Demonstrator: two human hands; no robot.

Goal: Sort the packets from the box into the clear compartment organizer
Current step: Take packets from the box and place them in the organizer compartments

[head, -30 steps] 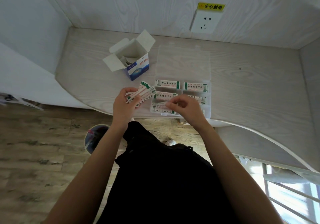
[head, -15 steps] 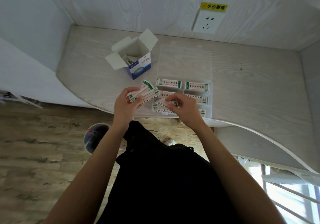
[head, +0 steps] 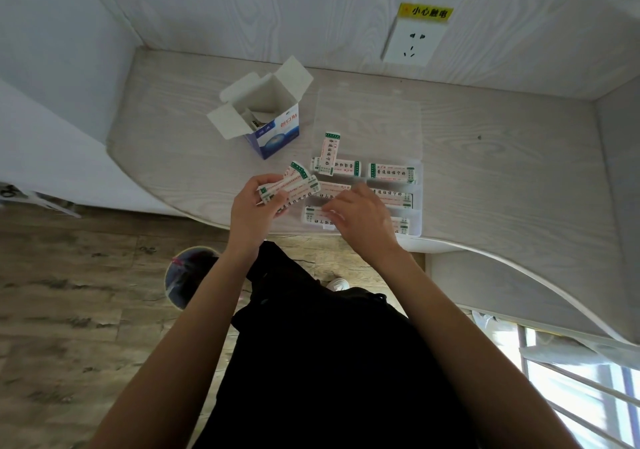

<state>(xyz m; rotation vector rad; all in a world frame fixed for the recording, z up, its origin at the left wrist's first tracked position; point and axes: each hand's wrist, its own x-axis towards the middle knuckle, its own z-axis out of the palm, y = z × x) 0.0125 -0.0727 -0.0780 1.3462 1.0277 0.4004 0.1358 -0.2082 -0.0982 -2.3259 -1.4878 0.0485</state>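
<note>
Nearest, the left hand (head: 250, 213) grips a fanned stack of packets (head: 289, 185) just left of the organizer (head: 417, 206), most likely as a supply within easy reach of the other hand. The right hand (head: 360, 221) lies low over the organizer's near-left compartment, fingers loosely bent over a packet lying there (head: 313, 215); whether it pinches that packet or only touches it cannot be told, as the hand hides the contact. It also covers part of the middle row.

Farther in, single packets lie flat in the remaining compartments, one apiece, which suits an even sort. One packet (head: 329, 153) lies crosswise over the far-left compartment, sticking out past the organizer's far edge; it would probably need straightening. The clear lid (head: 374, 119) lies open flat on the far side.

Left of the lid stands the box (head: 268, 116), flaps up, with something still inside. On the far wall, a socket (head: 412, 41) under a yellow label.
</note>
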